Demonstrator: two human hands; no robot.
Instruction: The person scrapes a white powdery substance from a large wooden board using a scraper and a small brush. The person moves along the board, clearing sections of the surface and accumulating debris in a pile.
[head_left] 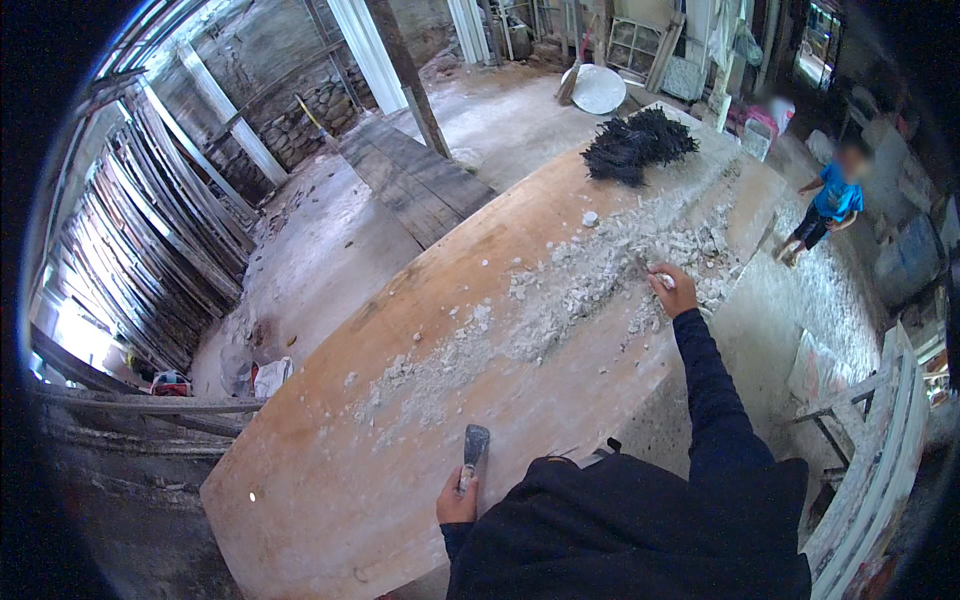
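My left hand (457, 502) is closed round the handle of a putty knife (476, 446), whose broad dark blade points away from me, over the near part of a large tan tabletop (300, 440). Farther off to the right, my right hand (678, 293) is closed, with a small white lump showing at its fingers. Around and beyond that hand spreads a long heap of broken whitish plaster-like rubble (570, 300), with bigger chunks near the far right end and finer crumbs toward the left. The knife's blade is apart from the heap.
At the table's far end lies a bundle of black fibres (640, 147). A child in a blue shirt (838, 195) stands to the right beyond the table. A wooden plank platform (410, 180) lies at the left; a slatted bench (870, 450) stands at the near right.
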